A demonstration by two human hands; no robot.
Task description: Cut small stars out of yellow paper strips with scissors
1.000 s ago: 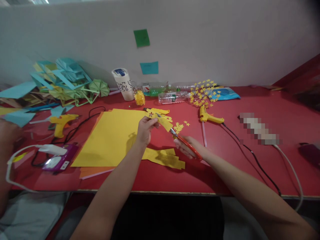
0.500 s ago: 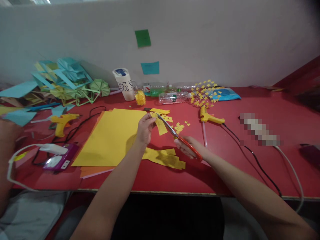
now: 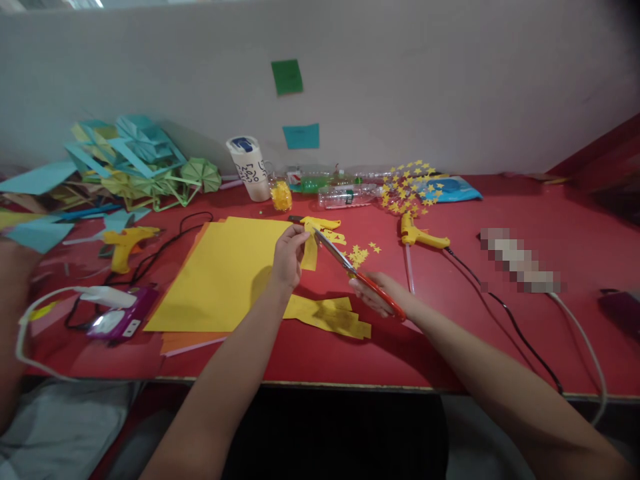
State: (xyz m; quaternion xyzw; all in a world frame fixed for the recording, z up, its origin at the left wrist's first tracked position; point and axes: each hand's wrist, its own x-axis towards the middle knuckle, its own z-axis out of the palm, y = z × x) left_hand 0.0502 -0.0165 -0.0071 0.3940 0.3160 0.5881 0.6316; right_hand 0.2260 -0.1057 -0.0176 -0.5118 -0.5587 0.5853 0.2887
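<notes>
Over a red desk [image 3: 440, 340], the left hand [image 3: 289, 259] pinches a yellow paper strip [image 3: 311, 255] between thumb and finger, its long axis dropping toward the near edge. The right hand [image 3: 393, 288] — lower and to the strip's right — closes around red-handled scissors [image 3: 370, 285], blades slanting up-left; whether the tips touch paper is unclear.

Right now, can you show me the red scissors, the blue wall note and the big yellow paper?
Red scissors [image 3: 359, 274], head view: where blades meet handle.
Blue wall note [image 3: 301, 137], head view: its middle.
Big yellow paper [image 3: 217, 280], head view: its middle.
</notes>
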